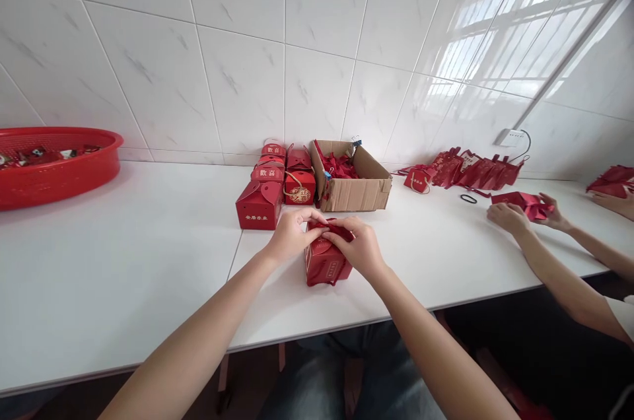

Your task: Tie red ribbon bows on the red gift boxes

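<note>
Left hand (pixel 293 232): fingertips pinched on red box (pixel 327 261)
Right hand (pixel 360 247): pinched on its top
Surface (pixel 163 242): white
Room: tiled wall (pixel 238 70)

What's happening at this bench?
The wearer's left hand and right hand pinch the top of a small red box on the white table. Behind it are several red boxes and an open cardboard carton with red material inside. A red basin is at far left. To the right, another person's hands handle a red item.
</note>
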Demonstrator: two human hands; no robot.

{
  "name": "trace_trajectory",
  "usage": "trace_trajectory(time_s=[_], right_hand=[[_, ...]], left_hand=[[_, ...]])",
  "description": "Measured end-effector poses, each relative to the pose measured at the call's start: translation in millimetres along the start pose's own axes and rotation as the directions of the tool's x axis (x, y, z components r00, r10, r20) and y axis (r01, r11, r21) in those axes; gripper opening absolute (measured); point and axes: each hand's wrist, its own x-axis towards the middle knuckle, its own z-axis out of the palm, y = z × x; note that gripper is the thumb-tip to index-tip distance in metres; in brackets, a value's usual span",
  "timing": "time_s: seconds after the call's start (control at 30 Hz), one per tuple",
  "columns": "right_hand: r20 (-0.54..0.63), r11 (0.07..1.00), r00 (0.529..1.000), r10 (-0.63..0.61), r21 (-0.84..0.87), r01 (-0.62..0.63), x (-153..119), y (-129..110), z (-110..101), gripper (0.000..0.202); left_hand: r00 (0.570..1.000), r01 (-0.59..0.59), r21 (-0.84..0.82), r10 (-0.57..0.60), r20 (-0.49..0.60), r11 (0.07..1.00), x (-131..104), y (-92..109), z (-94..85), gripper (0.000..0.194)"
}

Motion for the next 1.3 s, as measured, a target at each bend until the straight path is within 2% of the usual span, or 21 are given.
trace_trajectory(time_s=[0.13, 0.23, 0.3, 0.4, 0.47, 0.53, 0.6, 0.67, 0.77, 0.83, 0.9, 0.97, 1.1, 1.23, 1.3], right_hand=[[-0.074, 0.999, 0.996, -0.042, -0.019, 0.041, 0.9, 1.1, -0.4, 0.011], [-0.038, 0.998, 0.998, -0.045, -0.045, 0.043, 2.9, 0.5, -0.8, 0.016], [0.007, 0.998, 1.000, 0.014, -0.058, -0.013, 5.1, -1.2, -2.1, 0.017], [0.142, 0.984, 0.974, 0.176, -0.015, -0.176, 10.0, -4.3, -6.1, 0.019], [0.278, 0.954, 0.925, 0.259, 0.077, -0.291, 12.9, -5.6, -8.5, 0.026], [0.389, 0.906, 0.877, 0.281, 0.193, -0.376, 14.0, -6.0, -9.0, 0.033], [0.420, 0.855, 0.861, 0.286, 0.294, -0.427, 12.8, -5.9, -7.0, 0.036], [0.388, 0.815, 0.868, 0.311, 0.360, -0.453, 10.0, -5.8, -3.6, 0.037], [0.333, 0.785, 0.874, 0.352, 0.403, -0.470, 5.5, -6.7, 0.7, 0.040], [0.322, 0.779, 0.876, 0.358, 0.415, -0.471, 3.7, -7.5, 1.9, 0.040], [0.318, 0.776, 0.879, 0.355, 0.424, -0.466, 2.8, -8.3, 2.2, 0.040], [0.313, 0.783, 0.884, 0.347, 0.422, -0.457, 2.1, -9.5, 2.2, 0.040], [0.286, 0.805, 0.887, 0.362, 0.384, -0.452, -1.2, -16.0, -0.8, 0.041], [0.349, 0.827, 0.877, 0.330, 0.342, -0.447, -5.6, -20.0, -12.0, 0.043], [0.340, 0.848, 0.886, 0.314, 0.319, -0.423, -6.6, -15.3, -19.0, 0.041]], left_hand=[[1.000, 0.006, -0.005, -0.006, -0.004, 1.000, -0.1, -0.7, -0.7, 0.006], [1.000, -0.010, 0.015, 0.011, -0.019, 1.000, -0.8, -2.5, -1.0, 0.006], [0.997, -0.065, 0.049, 0.067, -0.036, 0.997, -2.0, -4.6, -0.7, 0.010], [0.977, -0.201, 0.089, 0.206, -0.055, 0.976, -3.5, -8.6, 0.5, 0.018], [0.956, -0.278, 0.091, 0.284, -0.067, 0.956, -3.4, -11.1, 1.8, 0.019], [0.947, -0.306, 0.081, 0.312, -0.074, 0.948, -2.2, -12.9, 3.6, 0.018], [0.956, -0.285, 0.073, 0.289, -0.059, 0.956, -0.6, -13.4, 5.1, 0.015], [0.972, -0.224, 0.085, 0.228, -0.048, 0.971, 0.6, -11.7, 4.8, 0.009], [0.982, -0.140, 0.169, 0.159, -0.106, 0.976, -0.3, -5.1, -0.8, 0.023], [0.986, -0.127, 0.218, 0.147, -0.079, 0.968, -2.8, 0.7, -6.6, 0.020], [0.992, -0.127, 0.222, 0.120, 0.043, 0.967, -5.8, 5.7, -11.0, 0.015], [0.986, -0.119, 0.209, 0.091, 0.139, 0.971, -8.0, 8.5, -12.1, 0.019], [0.988, -0.095, 0.189, 0.069, 0.137, 0.977, -8.0, 7.4, -8.5, 0.020], [0.988, -0.055, 0.140, 0.033, 0.153, 0.989, -5.8, 4.7, -8.8, 0.017], [0.990, -0.040, 0.130, 0.021, 0.141, 0.991, -5.5, 4.9, -10.2, 0.016]])
